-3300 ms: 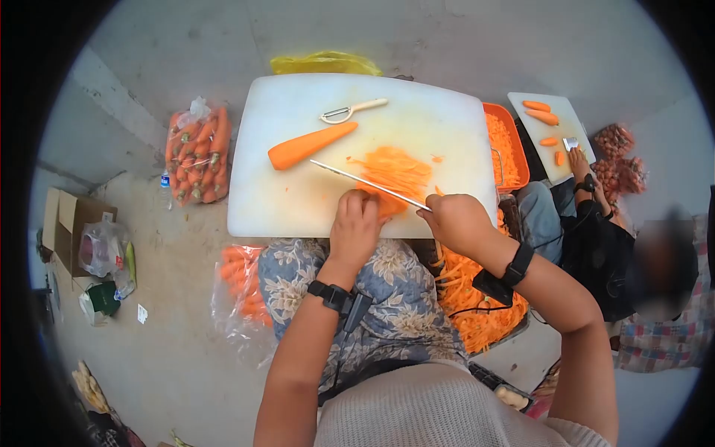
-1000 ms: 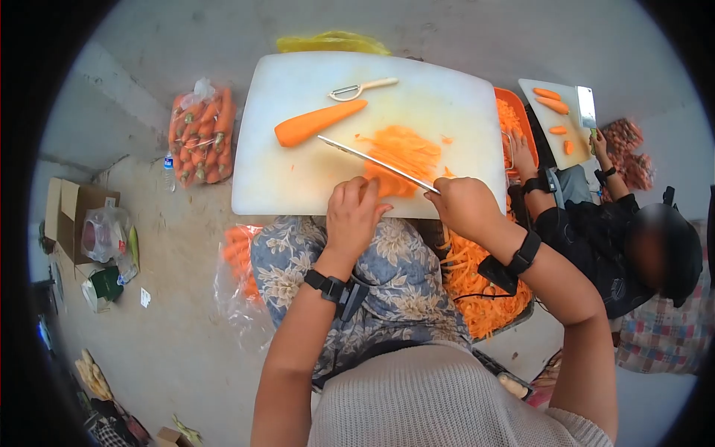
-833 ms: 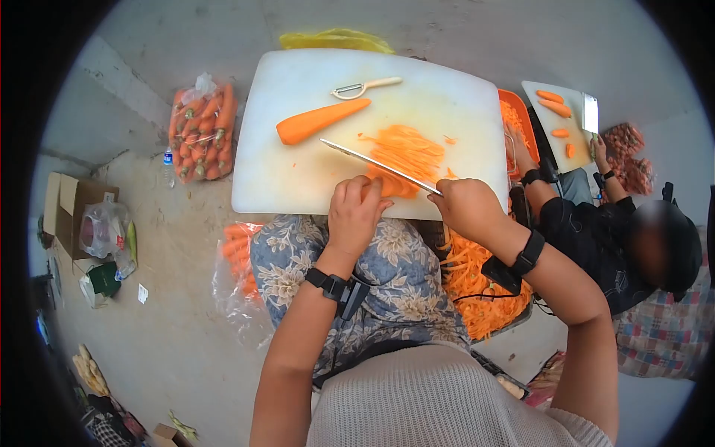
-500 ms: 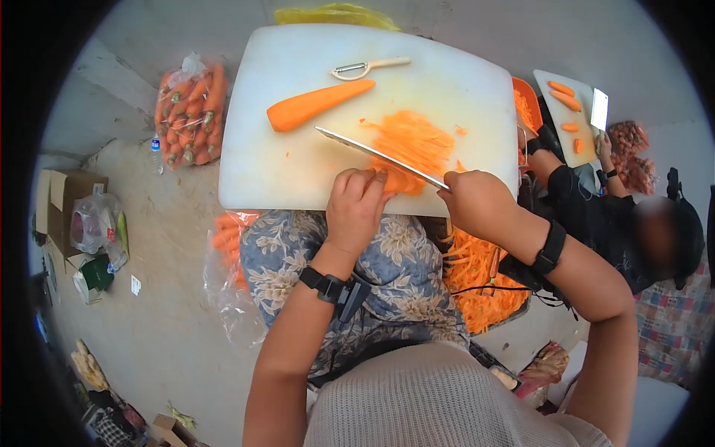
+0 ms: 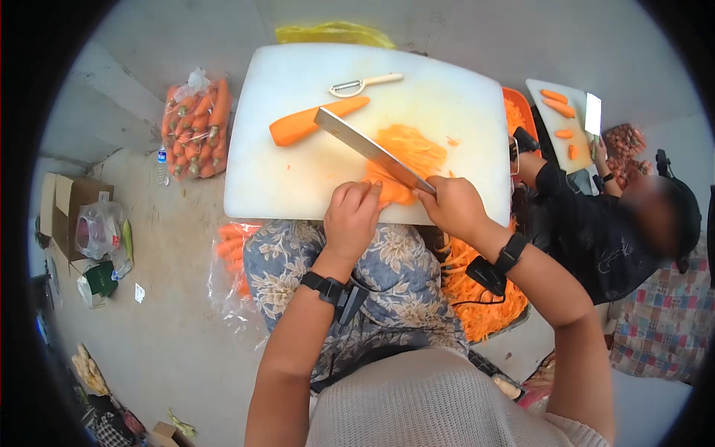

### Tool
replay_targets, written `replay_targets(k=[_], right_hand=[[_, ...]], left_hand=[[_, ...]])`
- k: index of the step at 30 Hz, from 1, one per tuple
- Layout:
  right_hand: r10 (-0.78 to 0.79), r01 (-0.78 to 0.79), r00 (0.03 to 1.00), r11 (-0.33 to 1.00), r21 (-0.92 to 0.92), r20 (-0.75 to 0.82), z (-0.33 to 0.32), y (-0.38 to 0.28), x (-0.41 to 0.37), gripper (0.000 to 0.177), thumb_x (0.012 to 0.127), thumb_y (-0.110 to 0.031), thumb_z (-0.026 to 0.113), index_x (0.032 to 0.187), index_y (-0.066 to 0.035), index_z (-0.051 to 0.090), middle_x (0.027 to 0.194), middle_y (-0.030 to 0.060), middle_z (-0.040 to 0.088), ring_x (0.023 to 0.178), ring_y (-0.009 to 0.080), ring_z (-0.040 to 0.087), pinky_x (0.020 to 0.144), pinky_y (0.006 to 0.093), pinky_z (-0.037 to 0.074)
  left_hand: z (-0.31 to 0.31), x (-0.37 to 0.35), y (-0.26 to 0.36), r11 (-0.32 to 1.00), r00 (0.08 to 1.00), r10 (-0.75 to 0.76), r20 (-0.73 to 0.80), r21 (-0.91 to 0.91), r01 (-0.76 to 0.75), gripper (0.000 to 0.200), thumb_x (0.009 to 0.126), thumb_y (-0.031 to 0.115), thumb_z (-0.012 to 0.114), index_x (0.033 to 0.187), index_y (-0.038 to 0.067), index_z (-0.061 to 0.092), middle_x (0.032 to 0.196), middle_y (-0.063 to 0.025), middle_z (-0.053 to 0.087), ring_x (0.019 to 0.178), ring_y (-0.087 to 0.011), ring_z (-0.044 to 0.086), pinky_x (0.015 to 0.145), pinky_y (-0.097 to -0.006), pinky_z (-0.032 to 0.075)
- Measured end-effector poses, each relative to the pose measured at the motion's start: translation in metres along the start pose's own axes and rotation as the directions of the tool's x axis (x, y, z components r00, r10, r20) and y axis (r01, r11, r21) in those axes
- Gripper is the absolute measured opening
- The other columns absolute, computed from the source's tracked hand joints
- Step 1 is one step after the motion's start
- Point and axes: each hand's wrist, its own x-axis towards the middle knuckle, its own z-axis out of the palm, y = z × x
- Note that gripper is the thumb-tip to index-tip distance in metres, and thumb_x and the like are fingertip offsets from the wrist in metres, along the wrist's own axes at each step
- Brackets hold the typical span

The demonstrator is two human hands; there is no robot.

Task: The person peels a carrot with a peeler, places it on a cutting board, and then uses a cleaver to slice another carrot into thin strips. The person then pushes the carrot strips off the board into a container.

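My right hand (image 5: 458,206) grips the handle of a broad kitchen knife (image 5: 365,141). Its blade slants across the white cutting board (image 5: 261,179), tip toward the upper left, with its flat side showing. Close to the blade, the curled fingers of my left hand (image 5: 351,217) press down on carrot slices (image 5: 389,192) near the board's front edge. Beyond the knife lies a heap of shredded carrot (image 5: 413,149). A whole peeled carrot (image 5: 294,127) rests to the left of it, partly behind the blade tip. Farther back is a white peeler (image 5: 365,84).
A bag of carrots (image 5: 195,130) stands left of the board, and another carrot bag (image 5: 232,253) is below it. Shredded carrot fills a tray (image 5: 484,313) by my right leg. At right, a co-worker (image 5: 588,231) holds a cleaver (image 5: 593,113) at a smaller board (image 5: 555,123).
The knife has tilted, so more of its blade face shows. My right hand has shifted slightly, while my left hand stays on the carrot slices. The whole view has moved a little.
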Motion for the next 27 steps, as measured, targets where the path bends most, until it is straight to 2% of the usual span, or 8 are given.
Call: replay_targets(k=[6,9,15,22,24,27], right_hand=[[0.030,-0.034,0.999,0.995,-0.091,-0.045,-0.026,-0.013,-0.017,0.029,0.087,-0.025,0.064,0.072,-0.001,0.062,0.060,0.0210,0.060,0.060,0.0384,0.062,0.058,0.0457,0.050],[-0.069,0.077,0.997,0.975,-0.211,0.046,-0.031,-0.008,-0.024,0.028,0.087,-0.026,0.064,0.073,-0.002,0.064,0.062,0.0197,0.062,0.060,0.0363,0.063,0.058,0.0450,0.051],[0.022,0.023,0.986,0.965,-0.260,0.166,-0.031,-0.010,-0.028,0.028,0.088,-0.026,0.063,0.075,-0.001,0.063,0.061,0.0197,0.061,0.060,0.0380,0.063,0.060,0.0467,0.050],[-0.013,0.091,0.968,0.950,-0.300,0.252,-0.033,-0.010,-0.019,0.023,0.089,-0.020,0.060,0.078,-0.001,0.060,0.066,0.0214,0.062,0.064,0.0398,0.063,0.061,0.0479,0.049],[0.029,0.070,0.957,0.943,-0.324,0.289,-0.036,-0.014,-0.015,0.010,0.079,-0.011,0.064,0.078,-0.001,0.063,0.069,0.0195,0.065,0.067,0.0357,0.066,0.063,0.0441,0.053],[0.064,0.060,0.941,0.934,-0.352,0.332,-0.033,-0.013,-0.012,0.010,0.079,-0.011,0.065,0.078,-0.001,0.063,0.069,0.0195,0.065,0.068,0.0359,0.066,0.064,0.0441,0.053]], left_hand=[[-0.005,0.000,-0.003,0.995,0.999,0.010,0.031,-0.102,-0.006,0.033,0.073,0.014,0.075,0.104,0.004,0.068,0.099,-0.0082,0.062,0.096,-0.0285,0.057,0.082,-0.0374,0.051],[-0.004,0.001,-0.002,0.993,1.000,0.006,0.029,-0.115,-0.003,0.032,0.073,0.012,0.075,0.104,0.004,0.068,0.098,-0.0087,0.062,0.096,-0.0292,0.057,0.082,-0.0379,0.051],[-0.005,0.000,-0.003,0.990,0.999,-0.025,0.033,-0.138,0.029,0.030,0.075,0.012,0.074,0.103,0.003,0.068,0.097,-0.0091,0.062,0.096,-0.0293,0.057,0.082,-0.0382,0.050],[-0.005,0.002,0.000,0.984,0.997,-0.065,0.046,-0.161,0.072,0.027,0.075,0.013,0.075,0.099,0.004,0.069,0.097,-0.0084,0.064,0.092,-0.0288,0.058,0.081,-0.0384,0.048],[-0.004,0.003,-0.002,0.985,0.998,-0.059,0.033,-0.160,0.064,0.027,0.075,0.014,0.075,0.099,0.004,0.069,0.096,-0.0079,0.064,0.091,-0.0284,0.058,0.081,-0.0379,0.048],[-0.001,0.003,-0.001,0.984,0.998,-0.062,0.032,-0.163,0.066,0.027,0.074,0.014,0.075,0.099,0.005,0.069,0.095,-0.0070,0.064,0.090,-0.0273,0.058,0.080,-0.0373,0.048]])
